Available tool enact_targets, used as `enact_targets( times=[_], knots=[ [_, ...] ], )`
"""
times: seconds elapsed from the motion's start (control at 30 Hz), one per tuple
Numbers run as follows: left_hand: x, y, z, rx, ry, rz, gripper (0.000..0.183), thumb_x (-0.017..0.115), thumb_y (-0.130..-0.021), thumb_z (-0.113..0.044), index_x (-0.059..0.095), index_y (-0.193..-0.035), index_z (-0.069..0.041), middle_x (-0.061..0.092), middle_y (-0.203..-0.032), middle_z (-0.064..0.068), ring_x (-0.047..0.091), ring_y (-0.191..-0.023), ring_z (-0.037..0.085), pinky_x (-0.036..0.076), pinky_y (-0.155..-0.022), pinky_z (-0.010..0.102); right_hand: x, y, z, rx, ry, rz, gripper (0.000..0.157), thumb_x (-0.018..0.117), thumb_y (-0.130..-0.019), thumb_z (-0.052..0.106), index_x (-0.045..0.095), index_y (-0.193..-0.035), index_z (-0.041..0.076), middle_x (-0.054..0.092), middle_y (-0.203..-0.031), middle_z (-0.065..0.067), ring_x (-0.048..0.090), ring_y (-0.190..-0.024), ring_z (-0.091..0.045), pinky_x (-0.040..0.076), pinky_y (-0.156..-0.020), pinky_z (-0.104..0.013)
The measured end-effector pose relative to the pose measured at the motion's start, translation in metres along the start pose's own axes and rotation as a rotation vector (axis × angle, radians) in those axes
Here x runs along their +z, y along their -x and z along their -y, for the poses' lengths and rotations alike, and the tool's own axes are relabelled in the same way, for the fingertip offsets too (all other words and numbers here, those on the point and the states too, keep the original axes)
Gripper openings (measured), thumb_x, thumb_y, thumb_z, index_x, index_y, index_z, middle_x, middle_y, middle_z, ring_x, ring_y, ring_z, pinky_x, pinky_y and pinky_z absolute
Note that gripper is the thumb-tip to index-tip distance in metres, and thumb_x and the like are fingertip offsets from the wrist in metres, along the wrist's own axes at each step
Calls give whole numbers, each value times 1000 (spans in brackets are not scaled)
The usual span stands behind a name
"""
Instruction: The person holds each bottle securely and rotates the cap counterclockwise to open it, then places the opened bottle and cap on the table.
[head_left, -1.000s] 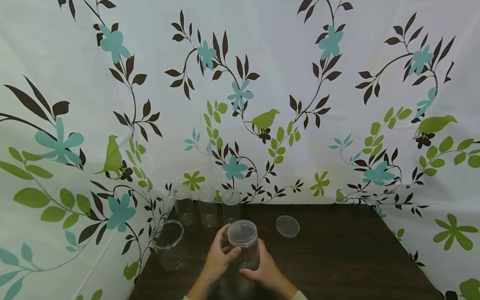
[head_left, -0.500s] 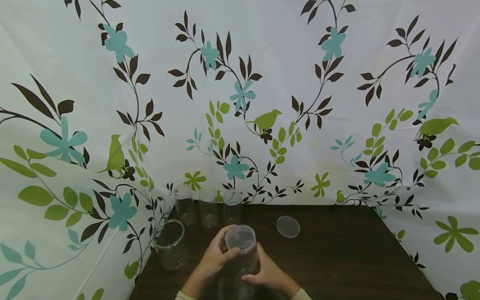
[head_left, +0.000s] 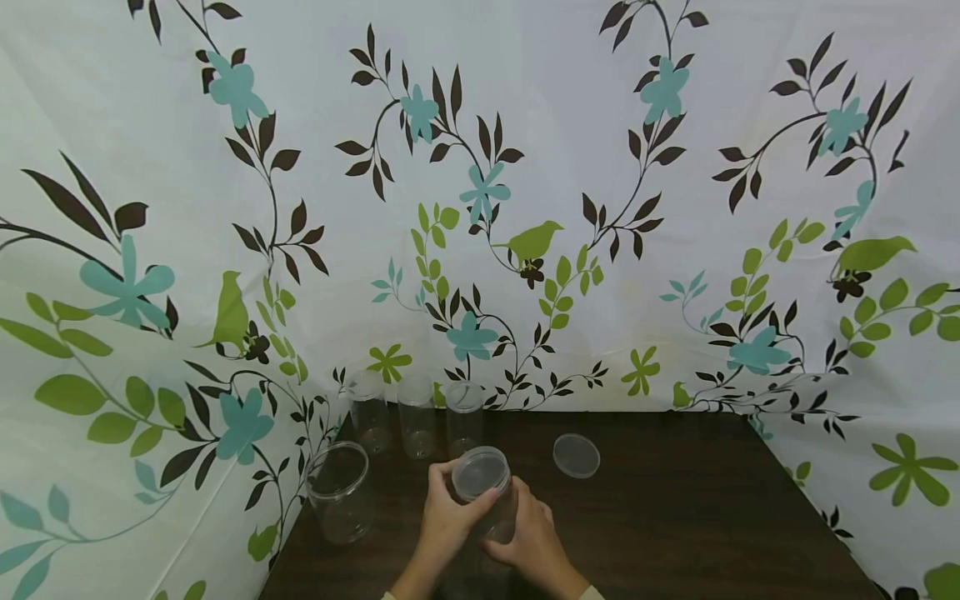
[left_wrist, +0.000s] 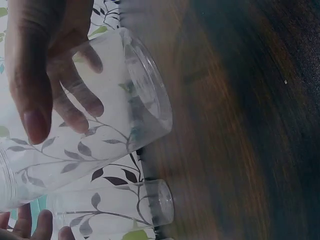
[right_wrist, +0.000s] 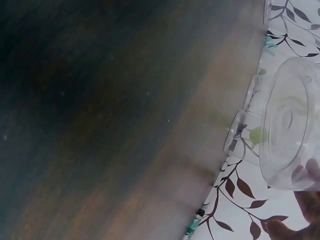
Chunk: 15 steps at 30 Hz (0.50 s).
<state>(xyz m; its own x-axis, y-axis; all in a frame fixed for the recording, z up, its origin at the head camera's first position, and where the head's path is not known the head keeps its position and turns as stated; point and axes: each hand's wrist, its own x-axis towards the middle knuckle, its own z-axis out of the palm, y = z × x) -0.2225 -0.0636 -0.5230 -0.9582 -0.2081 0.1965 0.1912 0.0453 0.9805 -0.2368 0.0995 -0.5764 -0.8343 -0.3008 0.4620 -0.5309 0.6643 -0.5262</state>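
Note:
Between both hands a clear plastic jar (head_left: 497, 523) is held up, tilted, with a translucent lid (head_left: 481, 473) on top. My left hand (head_left: 447, 515) grips it near the lid, the thumb across the front just below the rim. Around the lower body on the right, my right hand (head_left: 534, 533) holds the jar, its thumb in front. Seen close in the left wrist view, the jar's base (left_wrist: 147, 80) is off the table and its walls show nothing inside. Right-hand fingers (right_wrist: 305, 172) show at the lower right edge of the right wrist view.
A wide open jar (head_left: 339, 492) stands on the dark table (head_left: 675, 500) at the left. Several narrower clear jars line the back left, one of them a clear jar (head_left: 417, 421). Behind the hands, to the right, lies a loose round lid (head_left: 576, 456). A patterned curtain (head_left: 570, 125) surrounds the table.
My left thumb has shifted right along the jar's front below the lid. The right hand has changed its grip slightly, its fingers now higher. The jar's tilt has changed a little; other jars stay put.

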Motion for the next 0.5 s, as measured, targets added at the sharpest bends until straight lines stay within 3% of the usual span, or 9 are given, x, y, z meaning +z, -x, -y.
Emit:
enact_targets(
  times=[0.13, 0.23, 0.4, 0.5],
  knots=[
    [-3, -2, 2, 4, -3, 3, 69, 92, -73, -17, 50, -126, -6, 64, -116, 8, 60, -103, 16, 50, -83, 29, -2, 0, -1, 16, -68, 8, 100, 94, -68, 43, 41, -141, 0, 64, -129, -15, 63, -112, -31, 43, -91, -59],
    [-10, -5, 5, 29, 8, 42, 68, 91, -74, -17, 51, -127, -4, 64, -118, 8, 58, -107, 14, 46, -85, 35, -6, -1, -3, 34, -208, 55, 100, 93, -70, 40, 38, -143, 0, 63, -132, -15, 62, -117, -31, 45, -95, -56],
    [-25, -12, 5, 42, 78, 188, 73, 88, -80, -23, 46, -135, -1, 59, -133, 15, 52, -122, 24, 42, -91, 46, -17, -5, -10, 59, -508, 231, 95, 90, -77, 25, 32, -148, -1, 53, -142, -17, 53, -128, -24, 44, -104, -33],
    [-34, -16, 6, 14, 156, 329, 77, 86, -83, -25, 43, -142, 1, 56, -139, 15, 51, -125, 23, 44, -97, 45, -26, -6, -14, 36, -581, 369, 96, 86, -80, 22, 27, -153, 2, 47, -148, -17, 48, -132, -18, 39, -107, -29]
  ],
)
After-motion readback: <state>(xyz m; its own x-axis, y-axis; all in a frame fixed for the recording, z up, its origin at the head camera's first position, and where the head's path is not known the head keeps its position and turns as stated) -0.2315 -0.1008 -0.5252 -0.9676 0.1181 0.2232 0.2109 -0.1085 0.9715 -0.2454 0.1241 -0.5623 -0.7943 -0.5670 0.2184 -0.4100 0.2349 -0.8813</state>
